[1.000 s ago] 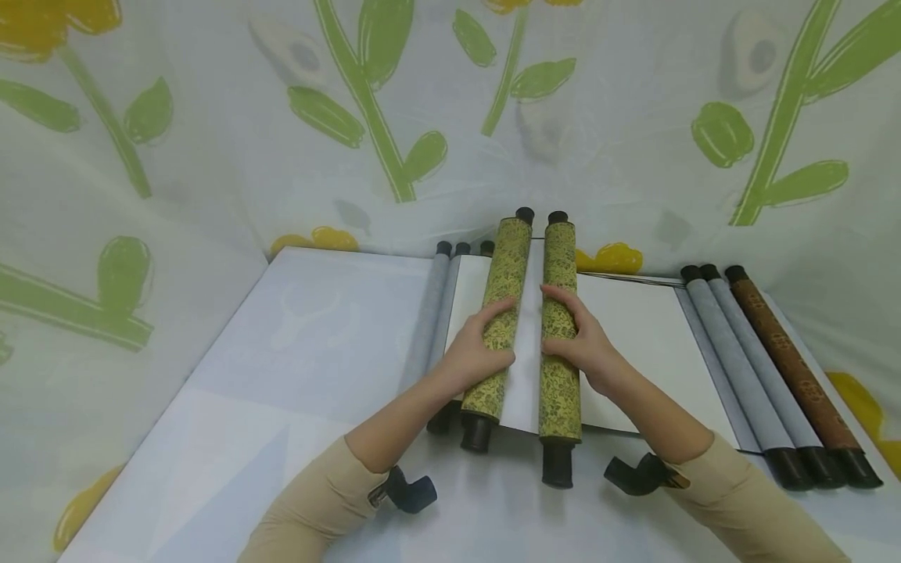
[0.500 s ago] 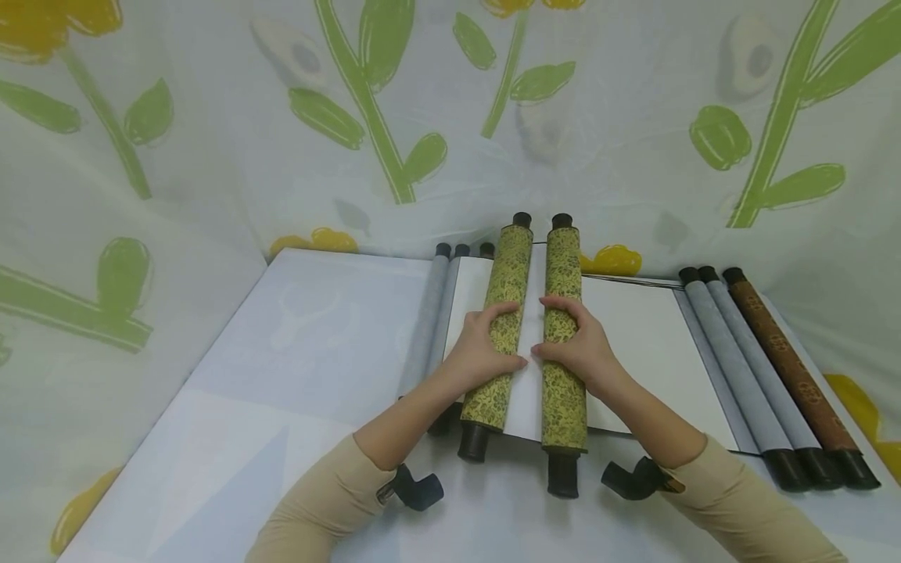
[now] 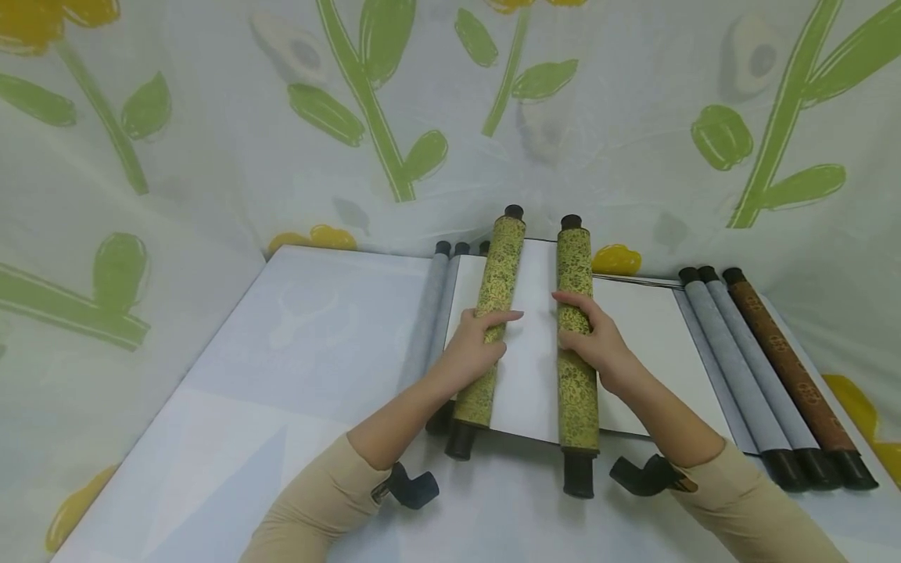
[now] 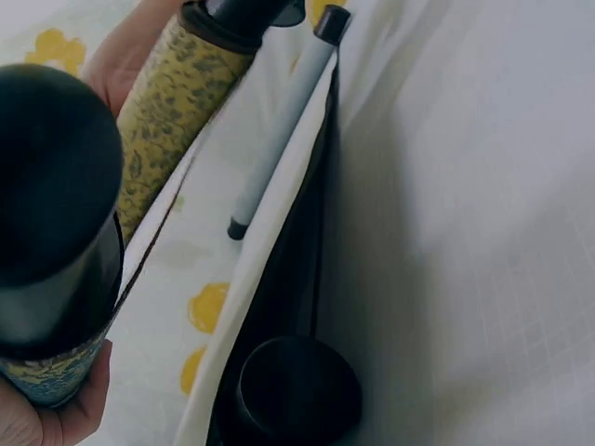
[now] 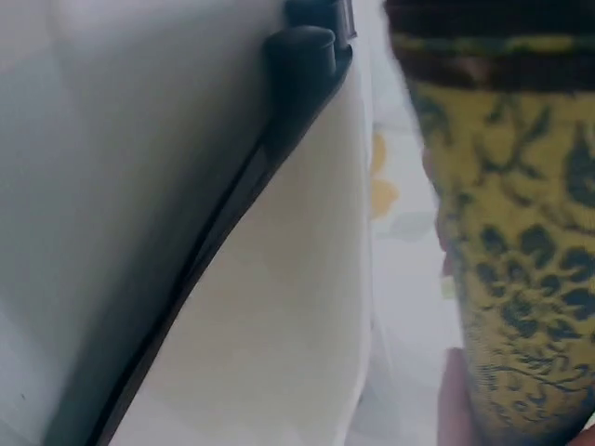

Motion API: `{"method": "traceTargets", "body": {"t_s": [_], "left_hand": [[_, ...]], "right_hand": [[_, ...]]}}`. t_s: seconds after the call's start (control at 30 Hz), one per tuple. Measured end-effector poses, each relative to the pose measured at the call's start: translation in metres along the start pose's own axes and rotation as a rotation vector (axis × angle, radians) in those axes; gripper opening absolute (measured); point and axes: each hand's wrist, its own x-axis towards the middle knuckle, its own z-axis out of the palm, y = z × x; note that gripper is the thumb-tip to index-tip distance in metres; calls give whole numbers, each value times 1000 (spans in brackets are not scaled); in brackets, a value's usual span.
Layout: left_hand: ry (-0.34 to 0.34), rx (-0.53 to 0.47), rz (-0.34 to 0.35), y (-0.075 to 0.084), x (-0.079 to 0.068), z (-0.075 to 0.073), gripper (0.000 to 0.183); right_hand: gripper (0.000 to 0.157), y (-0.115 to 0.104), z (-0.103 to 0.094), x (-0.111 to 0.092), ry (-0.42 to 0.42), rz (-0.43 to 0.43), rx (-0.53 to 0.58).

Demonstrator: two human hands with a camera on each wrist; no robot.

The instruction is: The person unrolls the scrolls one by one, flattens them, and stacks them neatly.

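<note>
A yellow scroll with a dark floral pattern is held partly unrolled over the table. My left hand (image 3: 470, 352) grips its left roll (image 3: 501, 266) near the middle, index finger stretched out over the paper. On the other side my right hand (image 3: 601, 348) curls round the right roll (image 3: 576, 266). A band of white paper (image 3: 529, 391) spans the gap between the rolls. Black knobs cap both rolls. In the left wrist view a black knob (image 4: 56, 177) covers much of the near roll. The right wrist view shows the patterned roll (image 5: 521, 260) close up, with fingertips behind it.
Under the held scroll lies a cream sheet (image 3: 651, 336) spread between grey rolls (image 3: 431, 320) at left and a grey roll (image 3: 739, 375) at right. A brown patterned scroll (image 3: 798, 375) lies at the far right. A flower-printed cloth (image 3: 633, 156) hangs behind the table.
Both hands have drawn the two yellow rolls apart, the left one leftward and the right one rightward. More white paper now shows between them.
</note>
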Motion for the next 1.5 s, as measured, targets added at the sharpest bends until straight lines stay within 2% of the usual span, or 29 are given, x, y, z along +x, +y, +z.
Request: {"method": "traceTargets", "body": {"t_s": [0.1,0.23,0.4,0.6,0.83,0.93,1.07,1.27,1.5], "left_hand": [[14,6,-12,-2,2,-1,55],[52,40,5,-5,5,1,59],[70,52,14,-8,7,2,64],[70,35,13,-8,7,-1,66],[46,34,37,-7,4,-8,50],[46,41,50,-9,3,-11,48],[61,40,18,-12,5,-13,52],[91,64,-19,-13,9,-15,61],[99,116,0,-12,7,-19,62]], "right_hand": [[71,2,3,2,36,-10,15],[80,6,5,5,85,-53,-44],[79,6,4,5,87,-82,-95],[77,6,0,3,82,-46,-130],[73,6,-12,2,14,-59,-121],[69,6,-15,2,0,-59,-133],[65,9,-15,4,39,-54,-183],[73,11,-14,7,96,-69,-252],[69,9,-15,7,106,-82,-274]]}}
